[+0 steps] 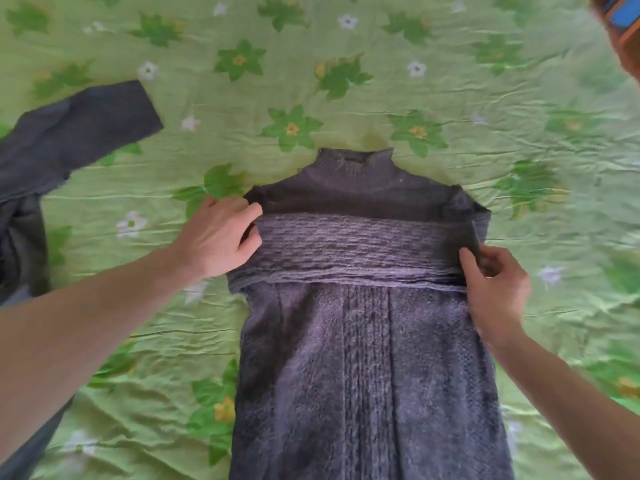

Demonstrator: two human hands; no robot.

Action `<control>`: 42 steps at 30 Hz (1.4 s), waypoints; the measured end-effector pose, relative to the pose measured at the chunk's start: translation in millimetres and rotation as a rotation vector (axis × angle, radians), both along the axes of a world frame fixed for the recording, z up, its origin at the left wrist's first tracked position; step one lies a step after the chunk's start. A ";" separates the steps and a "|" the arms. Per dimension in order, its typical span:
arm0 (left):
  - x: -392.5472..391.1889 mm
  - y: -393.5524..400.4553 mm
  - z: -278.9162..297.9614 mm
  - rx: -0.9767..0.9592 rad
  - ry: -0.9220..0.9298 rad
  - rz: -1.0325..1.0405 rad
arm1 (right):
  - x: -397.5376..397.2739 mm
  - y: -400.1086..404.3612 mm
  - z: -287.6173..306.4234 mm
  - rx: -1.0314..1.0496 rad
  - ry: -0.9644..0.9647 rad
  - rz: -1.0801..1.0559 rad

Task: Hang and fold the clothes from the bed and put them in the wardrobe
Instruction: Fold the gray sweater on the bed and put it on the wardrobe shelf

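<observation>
A purple knitted sweater (367,358) lies flat on the bed, its high collar pointing away from me. A sleeve is folded across the chest as a horizontal band. My left hand (216,237) holds the left end of that band, fingers curled round the knit near the shoulder. My right hand (495,289) pinches the right end of the band at the sweater's right edge.
The bed is covered by a green sheet (346,81) with a leaf and flower print. A dark grey garment (52,150) lies crumpled at the left edge, one sleeve stretched toward the middle. An orange and blue object (620,19) shows at the top right corner.
</observation>
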State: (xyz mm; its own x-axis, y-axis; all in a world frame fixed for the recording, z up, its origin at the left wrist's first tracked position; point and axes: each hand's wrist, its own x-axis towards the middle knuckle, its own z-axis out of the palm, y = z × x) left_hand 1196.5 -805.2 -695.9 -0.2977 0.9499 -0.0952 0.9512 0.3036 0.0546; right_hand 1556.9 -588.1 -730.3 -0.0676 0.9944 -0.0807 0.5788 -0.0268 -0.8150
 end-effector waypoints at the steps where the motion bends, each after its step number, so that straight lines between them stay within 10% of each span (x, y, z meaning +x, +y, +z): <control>1: 4.3 2.5 -4.9 -0.031 0.012 0.003 | 1.6 1.1 -2.4 0.005 -0.045 0.011; 7: 29.9 5.7 -27.3 0.088 0.022 0.196 | 1.9 2.6 -5.8 0.255 -0.404 0.204; 10: 50.8 6.7 -36.8 0.157 -0.031 0.300 | -1.7 6.6 -6.4 0.448 -0.491 0.633; 17: 43.0 -7.4 -62.5 -0.034 -0.145 0.262 | 6.6 16.6 -28.3 0.321 -0.937 1.047; 24: 34.0 38.1 -42.5 0.144 -0.191 0.393 | -44.2 32.6 -1.8 0.627 -0.514 0.871; 36: 16.9 106.9 -7.9 0.047 -0.203 0.376 | -154.2 82.2 35.3 0.135 -0.416 0.836; 42: 29.1 58.6 3.2 0.265 -0.075 0.200 | -86.7 57.9 50.4 0.540 -0.181 0.914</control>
